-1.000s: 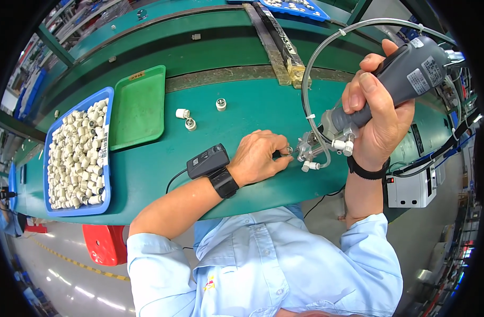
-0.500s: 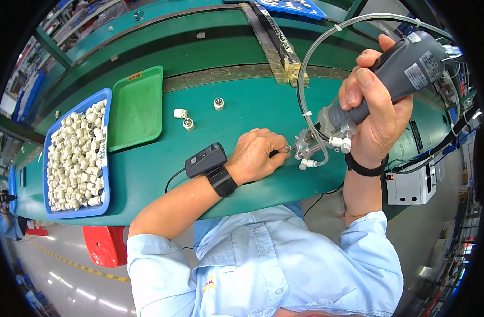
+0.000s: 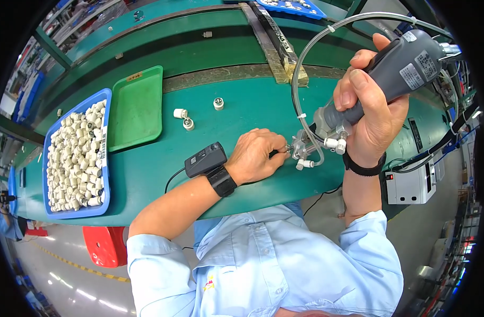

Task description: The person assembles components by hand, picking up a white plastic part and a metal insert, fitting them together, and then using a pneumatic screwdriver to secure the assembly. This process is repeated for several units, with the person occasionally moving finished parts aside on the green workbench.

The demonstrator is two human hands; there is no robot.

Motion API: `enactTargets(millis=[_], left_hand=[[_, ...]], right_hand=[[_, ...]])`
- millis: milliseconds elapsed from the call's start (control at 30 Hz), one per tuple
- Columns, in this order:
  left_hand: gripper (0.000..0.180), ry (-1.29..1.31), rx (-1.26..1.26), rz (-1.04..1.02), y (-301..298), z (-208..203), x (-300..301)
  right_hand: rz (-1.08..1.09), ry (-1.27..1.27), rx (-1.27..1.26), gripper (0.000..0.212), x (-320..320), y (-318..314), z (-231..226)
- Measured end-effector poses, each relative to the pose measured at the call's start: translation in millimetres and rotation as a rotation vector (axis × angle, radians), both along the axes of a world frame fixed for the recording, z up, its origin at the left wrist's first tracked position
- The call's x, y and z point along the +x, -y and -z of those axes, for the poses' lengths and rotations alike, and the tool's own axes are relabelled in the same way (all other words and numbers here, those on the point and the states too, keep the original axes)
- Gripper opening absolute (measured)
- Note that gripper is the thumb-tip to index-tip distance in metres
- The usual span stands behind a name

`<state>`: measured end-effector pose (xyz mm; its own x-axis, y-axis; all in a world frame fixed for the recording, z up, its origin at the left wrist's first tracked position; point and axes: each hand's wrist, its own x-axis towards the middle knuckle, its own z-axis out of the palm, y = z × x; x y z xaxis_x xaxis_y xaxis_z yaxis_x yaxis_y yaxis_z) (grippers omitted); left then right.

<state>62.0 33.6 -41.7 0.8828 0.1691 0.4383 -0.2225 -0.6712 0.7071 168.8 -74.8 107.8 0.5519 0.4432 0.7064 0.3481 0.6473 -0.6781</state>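
Observation:
My right hand (image 3: 371,108) grips a grey powered screwdriver (image 3: 395,71), tilted with its metal nose (image 3: 308,148) pointing down at the green bench. A clear hose (image 3: 310,58) loops from the tool. My left hand (image 3: 257,156) rests on the bench, its fingertips pinched on a small part right under the tool's nose; the part is mostly hidden. A black device (image 3: 206,158) is strapped at my left wrist.
A blue tray (image 3: 102,98) full of small white cylindrical parts lies at the left, a green tray (image 3: 139,105) beside it. Three loose white parts (image 3: 188,123) lie on the bench (image 3: 146,174). A white box (image 3: 411,185) hangs at the right. A red stool (image 3: 107,245) stands below.
The screwdriver and my right hand have shifted slightly up and left, staying over the part. My left hand stays pinched in place.

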Motion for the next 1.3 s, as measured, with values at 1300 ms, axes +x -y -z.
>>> enactTargets(millis=[1300], left_hand=[[0.008,0.039,-0.030,-0.039,3,0,1]], right_hand=[[-0.056,0.036,-0.084,0.054,-2,-8,8]])
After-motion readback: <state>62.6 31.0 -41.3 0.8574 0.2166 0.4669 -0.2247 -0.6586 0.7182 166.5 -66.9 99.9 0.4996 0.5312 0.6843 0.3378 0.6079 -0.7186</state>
